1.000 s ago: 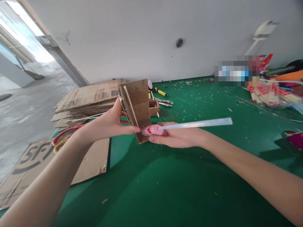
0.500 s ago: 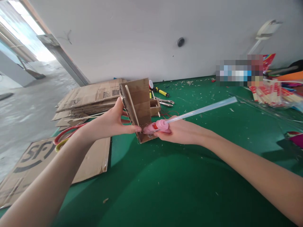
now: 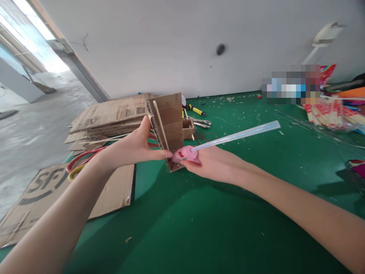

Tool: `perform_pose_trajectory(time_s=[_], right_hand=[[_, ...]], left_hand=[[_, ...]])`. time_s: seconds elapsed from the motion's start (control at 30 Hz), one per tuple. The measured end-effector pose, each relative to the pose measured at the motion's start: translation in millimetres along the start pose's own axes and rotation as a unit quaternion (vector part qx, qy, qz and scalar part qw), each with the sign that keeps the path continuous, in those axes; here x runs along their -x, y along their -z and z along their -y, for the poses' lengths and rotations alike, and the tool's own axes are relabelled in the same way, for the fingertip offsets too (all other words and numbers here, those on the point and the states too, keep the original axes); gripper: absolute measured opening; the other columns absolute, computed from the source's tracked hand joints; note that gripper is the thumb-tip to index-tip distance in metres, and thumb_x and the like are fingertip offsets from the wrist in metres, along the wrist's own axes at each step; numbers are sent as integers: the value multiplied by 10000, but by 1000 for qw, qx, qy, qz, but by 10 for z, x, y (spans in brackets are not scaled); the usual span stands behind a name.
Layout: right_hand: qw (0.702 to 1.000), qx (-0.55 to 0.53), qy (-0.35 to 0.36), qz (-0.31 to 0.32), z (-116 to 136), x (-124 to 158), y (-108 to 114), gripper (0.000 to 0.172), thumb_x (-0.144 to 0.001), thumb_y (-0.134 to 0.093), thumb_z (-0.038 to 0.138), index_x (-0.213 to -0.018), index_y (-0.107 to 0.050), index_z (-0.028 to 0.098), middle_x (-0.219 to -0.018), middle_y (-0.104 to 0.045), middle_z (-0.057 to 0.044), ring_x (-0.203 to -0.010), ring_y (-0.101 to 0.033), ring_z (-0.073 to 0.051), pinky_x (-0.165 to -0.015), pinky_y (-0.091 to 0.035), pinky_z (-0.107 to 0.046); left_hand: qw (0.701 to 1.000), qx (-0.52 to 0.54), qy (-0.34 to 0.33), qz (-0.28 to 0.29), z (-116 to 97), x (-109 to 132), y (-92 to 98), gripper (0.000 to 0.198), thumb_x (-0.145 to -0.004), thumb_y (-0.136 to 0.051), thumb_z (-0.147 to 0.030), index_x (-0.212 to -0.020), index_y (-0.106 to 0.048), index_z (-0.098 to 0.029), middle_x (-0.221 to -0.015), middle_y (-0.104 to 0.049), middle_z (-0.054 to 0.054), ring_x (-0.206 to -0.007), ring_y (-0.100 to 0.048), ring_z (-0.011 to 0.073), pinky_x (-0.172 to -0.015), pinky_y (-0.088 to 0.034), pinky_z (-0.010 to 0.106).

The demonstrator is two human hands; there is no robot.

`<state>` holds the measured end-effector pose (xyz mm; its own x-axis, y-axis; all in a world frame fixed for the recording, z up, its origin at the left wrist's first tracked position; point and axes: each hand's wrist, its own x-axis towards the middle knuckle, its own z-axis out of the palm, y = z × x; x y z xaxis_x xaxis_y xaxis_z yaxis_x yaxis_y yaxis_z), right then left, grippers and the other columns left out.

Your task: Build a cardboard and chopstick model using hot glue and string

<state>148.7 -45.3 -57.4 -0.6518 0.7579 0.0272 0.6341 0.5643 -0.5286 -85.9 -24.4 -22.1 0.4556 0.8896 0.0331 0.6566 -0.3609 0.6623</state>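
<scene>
My left hand (image 3: 142,144) grips the left wall of a small open cardboard structure (image 3: 171,118), thumb at its lower front corner and fingers behind. A thin wooden stick (image 3: 161,125) leans along the inside of that wall. My right hand (image 3: 212,163) is wrapped round a pink glue gun (image 3: 188,153). A long clear glue stick (image 3: 239,135) juts from the gun's back, up to the right. The gun's front points into the bottom of the cardboard, close to my left thumb; its nozzle tip is hidden.
Stacked cardboard sheets (image 3: 114,110) and red-and-yellow-handled scissors (image 3: 82,160) lie left, over a printed cardboard piece (image 3: 114,194). Behind are pliers (image 3: 202,123), a yellow-black tool (image 3: 196,110) and a small cardboard box (image 3: 188,131). Packaged sticks (image 3: 325,114) lie right on the green tabletop (image 3: 199,228).
The glue gun has shifted slightly left and tilted within the cardboard structure, and its glue stick's end sits lower and further left. My left hand keeps its hold; the whole view has shifted slightly.
</scene>
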Motion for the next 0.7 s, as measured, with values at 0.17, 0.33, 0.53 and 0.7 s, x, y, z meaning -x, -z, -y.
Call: perform_pose_trajectory(time_s=[0.17, 0.33, 0.53, 0.7], right_hand=[[999, 6, -32, -11, 45, 9, -52, 288, -937, -392, 401, -1069, -609, 264, -768, -632, -6, -532, -459, -106, -509, -283, -252], [999, 30, -28, -5, 36, 18, -73, 279, -938, -377, 411, -1041, -591, 264, -724, -606, 3, -501, -407, -101, -485, -239, -260], [999, 13, -31, -13, 81, 22, -63, 278, -941, -378, 395, -1066, -587, 263, -794, -630, -12, -550, -453, -113, -504, -275, -253], [997, -39, -53, 41, 29, 36, 157, 317, -937, -397, 479, -950, -581, 221, -683, -574, -1, -518, -430, -103, -516, -303, -254]], left_hand=[[1000, 2, -4, -2, -1, -1, 4, 806, -672, -764, -519, -1352, -412, -268, -1233, -633, 63, -1097, -628, 310, -873, -583, 425], [1000, 10, -3, -1, -7, 7, 8, 800, -677, -758, -525, -1352, -406, -279, -1268, -617, 67, -1080, -636, 309, -861, -583, 427], [1000, 10, 7, -3, -38, 4, -3, 791, -661, -779, -509, -1327, -432, -260, -1282, -612, 66, -1102, -623, 316, -868, -579, 416], [999, 29, -18, -5, 33, 2, 5, 855, -680, -776, -491, -1389, -360, -257, -1378, -546, 93, -1130, -615, 312, -870, -579, 392]])
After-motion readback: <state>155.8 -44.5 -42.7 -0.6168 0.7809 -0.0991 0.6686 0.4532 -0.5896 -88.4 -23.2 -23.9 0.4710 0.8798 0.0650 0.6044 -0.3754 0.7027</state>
